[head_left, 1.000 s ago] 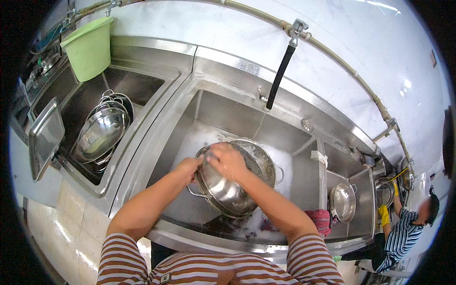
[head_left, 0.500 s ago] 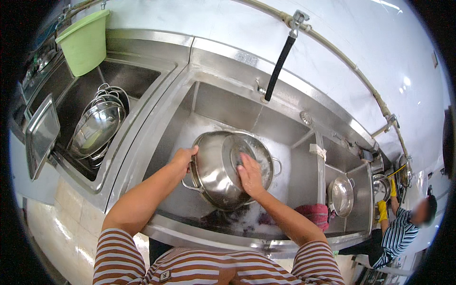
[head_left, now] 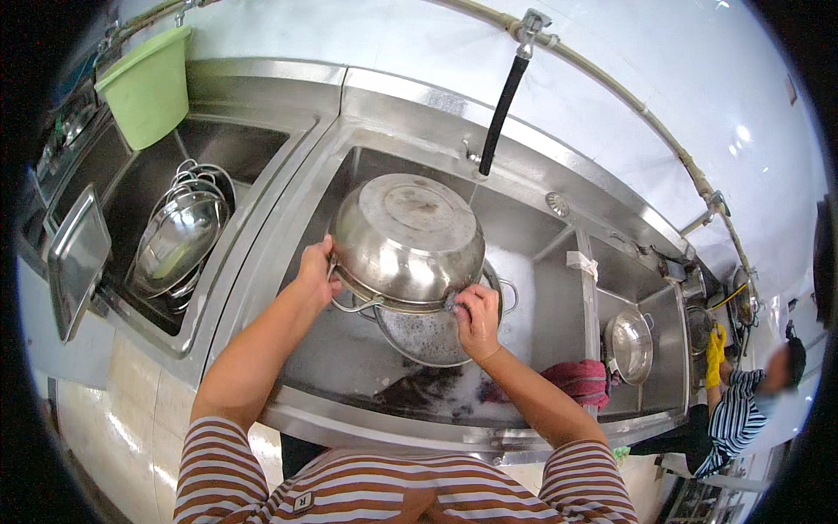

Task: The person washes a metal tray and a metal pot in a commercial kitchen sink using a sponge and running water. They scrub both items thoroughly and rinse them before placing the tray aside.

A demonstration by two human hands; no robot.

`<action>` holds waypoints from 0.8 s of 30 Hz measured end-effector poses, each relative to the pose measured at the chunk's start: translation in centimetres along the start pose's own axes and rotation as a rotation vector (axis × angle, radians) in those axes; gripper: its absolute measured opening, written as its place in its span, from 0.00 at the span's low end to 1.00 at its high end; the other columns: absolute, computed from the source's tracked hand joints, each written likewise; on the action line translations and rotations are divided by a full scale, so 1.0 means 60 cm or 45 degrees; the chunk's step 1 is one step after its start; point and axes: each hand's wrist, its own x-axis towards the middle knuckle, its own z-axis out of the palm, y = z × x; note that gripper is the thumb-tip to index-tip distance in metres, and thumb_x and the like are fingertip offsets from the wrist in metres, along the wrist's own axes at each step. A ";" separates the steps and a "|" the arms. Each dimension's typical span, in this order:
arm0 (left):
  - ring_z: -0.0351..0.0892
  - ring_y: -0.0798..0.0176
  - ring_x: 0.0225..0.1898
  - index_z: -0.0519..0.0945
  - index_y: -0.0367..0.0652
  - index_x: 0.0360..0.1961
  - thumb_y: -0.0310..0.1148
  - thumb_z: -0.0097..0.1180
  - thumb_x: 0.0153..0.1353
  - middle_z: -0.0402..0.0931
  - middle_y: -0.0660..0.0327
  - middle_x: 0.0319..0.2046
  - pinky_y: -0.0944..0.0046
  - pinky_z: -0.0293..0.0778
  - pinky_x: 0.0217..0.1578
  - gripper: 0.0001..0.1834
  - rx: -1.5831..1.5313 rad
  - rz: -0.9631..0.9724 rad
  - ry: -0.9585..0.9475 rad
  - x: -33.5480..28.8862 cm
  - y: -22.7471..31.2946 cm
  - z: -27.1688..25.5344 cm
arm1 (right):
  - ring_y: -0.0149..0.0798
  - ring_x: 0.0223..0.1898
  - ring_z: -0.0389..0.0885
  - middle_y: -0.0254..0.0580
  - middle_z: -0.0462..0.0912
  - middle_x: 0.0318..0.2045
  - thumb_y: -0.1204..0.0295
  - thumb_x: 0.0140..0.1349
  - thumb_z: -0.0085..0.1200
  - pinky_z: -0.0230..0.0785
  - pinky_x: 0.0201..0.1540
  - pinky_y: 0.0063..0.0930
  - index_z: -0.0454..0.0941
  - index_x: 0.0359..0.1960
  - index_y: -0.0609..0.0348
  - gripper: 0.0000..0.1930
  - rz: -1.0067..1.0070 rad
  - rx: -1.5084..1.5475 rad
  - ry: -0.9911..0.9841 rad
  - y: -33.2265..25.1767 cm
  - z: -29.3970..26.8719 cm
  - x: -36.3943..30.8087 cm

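A large steel pot is tipped bottom-up over the middle sink, its stained base facing up and away from me. My left hand is closed round the loop handle at its left rim. At the near right rim, my right hand pinches a grey, wiry scouring pad against the pot's side. Below the pot rests a second steel pan with suds in it, partly hidden; its right handle shows. Foamy water lies around it in the sink.
Stacked steel pans fill the left sink, near a green bucket and a metal tray. A black hose hangs behind. Right: a red cloth, a steel pan and a person in yellow gloves.
The pot has turned, its base swinging from facing right to facing up and away. My right hand has moved from the base to the near right rim. My left hand keeps the handle.
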 end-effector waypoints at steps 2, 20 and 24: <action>0.56 0.70 0.15 0.70 0.53 0.29 0.50 0.35 0.64 0.67 0.67 0.26 0.71 0.44 0.11 0.16 -0.071 -0.055 -0.077 0.011 -0.002 -0.017 | 0.46 0.44 0.68 0.47 0.71 0.39 0.80 0.47 0.52 0.60 0.50 0.37 0.72 0.37 0.58 0.13 0.130 0.148 0.117 0.004 0.008 0.019; 0.72 0.69 0.19 0.75 0.50 0.36 0.58 0.35 0.61 0.76 0.67 0.27 0.69 0.62 0.11 0.25 0.064 -0.094 -0.333 0.046 -0.026 -0.030 | 0.42 0.44 0.73 0.40 0.76 0.43 0.62 0.55 0.55 0.64 0.50 0.43 0.71 0.46 0.59 0.20 1.568 2.148 0.026 0.069 -0.058 0.057; 0.75 0.68 0.28 0.73 0.50 0.36 0.53 0.37 0.62 0.75 0.67 0.27 0.62 0.70 0.27 0.20 0.175 -0.077 -0.446 0.050 -0.035 -0.028 | 0.41 0.44 0.74 0.40 0.77 0.42 0.65 0.54 0.56 0.65 0.50 0.41 0.73 0.45 0.59 0.18 1.602 2.259 0.278 0.073 -0.066 0.063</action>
